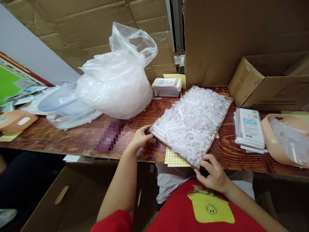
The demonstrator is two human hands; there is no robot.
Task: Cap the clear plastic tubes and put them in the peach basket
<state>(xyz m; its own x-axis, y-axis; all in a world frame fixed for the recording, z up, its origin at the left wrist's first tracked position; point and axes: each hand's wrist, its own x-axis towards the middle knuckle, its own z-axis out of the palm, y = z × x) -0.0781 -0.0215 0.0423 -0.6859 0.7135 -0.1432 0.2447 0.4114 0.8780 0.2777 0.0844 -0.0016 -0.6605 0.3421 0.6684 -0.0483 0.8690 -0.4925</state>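
A shallow cardboard tray [227,111] heaped with small clear plastic pieces [190,119] lies at an angle on the wooden table. My left hand [141,138] grips its left corner, the thumb and fingers pinching the edge. At the near corner, my right hand [212,172] holds the tray's rim between thumb and curled fingers. A yellow sticker sheet [176,159] sticks out from under the tray at the table's front edge. Longer flat pieces gather on the tray's left side, with smaller bits toward the right and near corner.
A full white plastic bag [116,87] stands at back left beside a pale blue basin [60,98]. Card stacks lie behind the tray [166,86] and at right [249,129]. A beige basin [270,138] of clear pieces and an open cardboard box [277,87] stand right.
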